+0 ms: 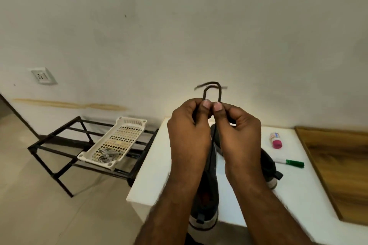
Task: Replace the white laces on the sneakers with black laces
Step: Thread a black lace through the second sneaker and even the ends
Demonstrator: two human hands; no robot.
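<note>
Black lace loops up above our two hands at the centre of the frame, blurred at its tips. Our left hand and right hand are raised side by side with thumbs touching, each closed in a pinch on one leg of the loop. Below them two dark sneakers lie on the white table, mostly hidden by our forearms. At left, a white perforated tray holding the pale laces rests on a black metal rack.
</note>
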